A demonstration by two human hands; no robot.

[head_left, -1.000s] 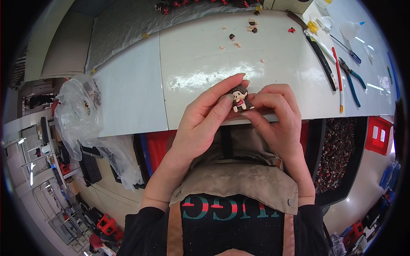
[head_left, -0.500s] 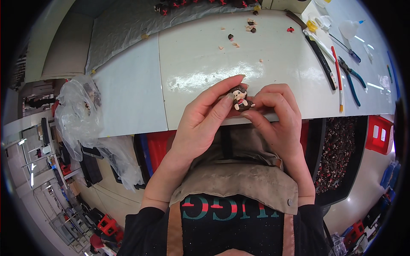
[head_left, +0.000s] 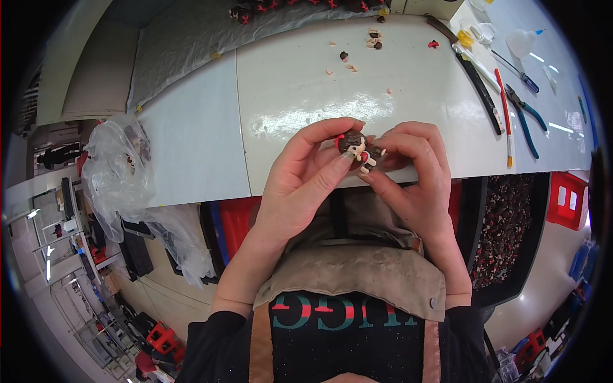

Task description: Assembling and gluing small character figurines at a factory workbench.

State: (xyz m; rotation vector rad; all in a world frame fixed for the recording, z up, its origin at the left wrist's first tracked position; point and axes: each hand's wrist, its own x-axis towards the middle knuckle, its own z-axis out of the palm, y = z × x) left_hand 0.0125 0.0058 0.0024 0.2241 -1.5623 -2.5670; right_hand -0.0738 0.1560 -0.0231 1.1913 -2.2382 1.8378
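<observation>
A small figurine [head_left: 353,145] with dark brown hair, a pale face and red details is held between my two hands, just above the table's near edge. My left hand [head_left: 311,172] grips its head between thumb and fingers. At its lower body, the thumb and bent fingers of my right hand [head_left: 414,159] pinch the brown part. The fingers hide some of the figurine's back and underside.
Small brown and pale bits [head_left: 375,39] lie on the white tabletop [head_left: 287,83]. At right are a black-handled knife [head_left: 479,89], a red brush [head_left: 504,118], pliers [head_left: 527,118] and a screwdriver [head_left: 517,71]. A black bin of small pieces [head_left: 501,223] stands below; plastic bags [head_left: 118,172] hang left.
The figurine has been turned and tilted in my fingers, so more of its hair and a red piece on its head now show. Both hands stay in about the same place.
</observation>
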